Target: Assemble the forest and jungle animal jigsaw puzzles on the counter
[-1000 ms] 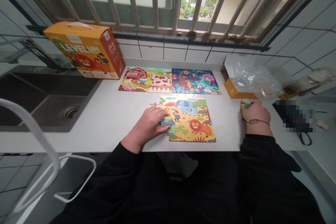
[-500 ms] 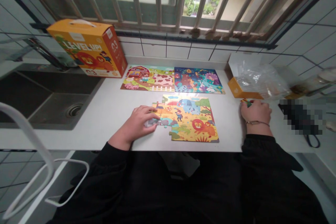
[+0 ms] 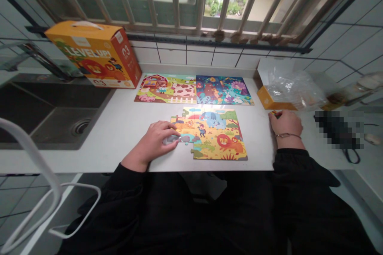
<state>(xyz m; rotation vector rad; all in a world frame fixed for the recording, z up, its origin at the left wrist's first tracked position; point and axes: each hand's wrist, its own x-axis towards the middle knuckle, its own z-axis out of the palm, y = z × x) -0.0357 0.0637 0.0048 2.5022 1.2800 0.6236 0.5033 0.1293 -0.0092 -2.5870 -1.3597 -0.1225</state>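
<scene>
A partly joined jigsaw puzzle [image 3: 221,131] with lions, an elephant and a small figure lies on the white counter, its left edge stepped and uneven. At that edge my left hand [image 3: 157,143] rests with thumb and fingers closed round a greyish puzzle piece [image 3: 170,139], which is partly hidden. Off to the right, my right hand [image 3: 286,124] is closed on colourful puzzle pieces [image 3: 275,114]. Only a small yellow, red and green part of them shows, so their number is unclear.
Behind are a farm puzzle [image 3: 167,89] and a dark blue night puzzle [image 3: 224,91]. An orange box [image 3: 92,55] stands beside the sink [image 3: 60,119]. An open box [image 3: 269,101] holds clear plastic wrap [image 3: 293,87]. A pixelated dark object [image 3: 338,129] lies far right.
The whole view has shifted slightly, so things sit a little further left. My left hand stays at the puzzle's edge; my right hand has moved only slightly, still holding its pieces.
</scene>
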